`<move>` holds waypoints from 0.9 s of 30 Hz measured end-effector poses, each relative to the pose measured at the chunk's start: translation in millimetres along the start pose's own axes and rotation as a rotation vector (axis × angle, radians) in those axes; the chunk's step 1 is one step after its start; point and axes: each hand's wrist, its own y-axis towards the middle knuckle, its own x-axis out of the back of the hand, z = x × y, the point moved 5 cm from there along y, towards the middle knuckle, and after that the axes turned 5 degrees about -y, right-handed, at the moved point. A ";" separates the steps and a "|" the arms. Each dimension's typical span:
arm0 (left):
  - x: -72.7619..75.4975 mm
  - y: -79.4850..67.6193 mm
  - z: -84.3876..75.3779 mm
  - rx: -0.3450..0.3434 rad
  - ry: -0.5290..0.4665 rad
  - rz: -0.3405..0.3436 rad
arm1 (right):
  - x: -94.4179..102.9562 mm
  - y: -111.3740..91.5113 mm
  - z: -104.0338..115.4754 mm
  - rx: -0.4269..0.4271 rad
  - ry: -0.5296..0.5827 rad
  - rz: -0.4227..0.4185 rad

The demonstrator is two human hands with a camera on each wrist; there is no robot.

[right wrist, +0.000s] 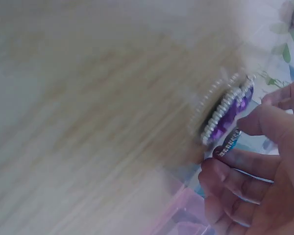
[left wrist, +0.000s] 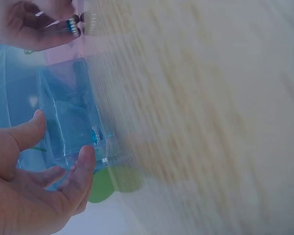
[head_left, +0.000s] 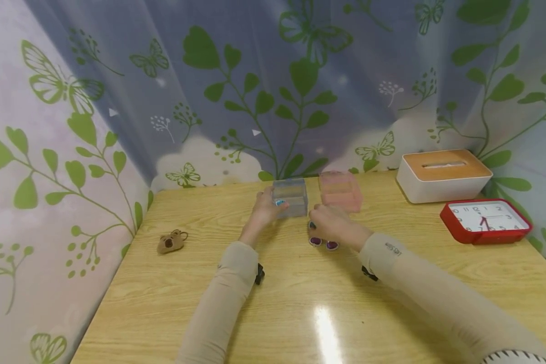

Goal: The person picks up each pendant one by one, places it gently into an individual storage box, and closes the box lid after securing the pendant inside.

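A clear blue box [head_left: 296,194] stands at the back of the table, a small blue gem ornament [left wrist: 96,134] with a beaded silver edge inside it. At the box's left end my left hand [head_left: 265,206] rests with thumb and fingers loosely spread around it. My right hand [head_left: 334,222] pinches a similar blue gem ornament [right wrist: 230,142] between thumb and fingertips, in front of a clear pink box [head_left: 346,194]. Below that hand, two purple gem ornaments [head_left: 316,241] with beaded rims lie on the table.
A brown plush animal-shaped trinket [head_left: 171,241] with a loop lies at the left. At the right are a white tissue box [head_left: 441,182] with a wooden lid and a red clock [head_left: 486,222]. Patterned curtain hangs behind the wooden table [head_left: 282,313].
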 end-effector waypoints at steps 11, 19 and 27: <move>0.0 -0.7 0.5 0.029 0.005 -0.003 | 15.5 -4.5 -12.2 0.032 0.245 -0.044; 1.2 3.9 2.6 0.037 0.010 -0.010 | 34.9 1.8 -17.2 0.073 0.335 -0.185; -0.1 3.5 0.9 0.026 -0.008 -0.004 | 47.0 14.4 -15.5 0.100 0.233 -0.227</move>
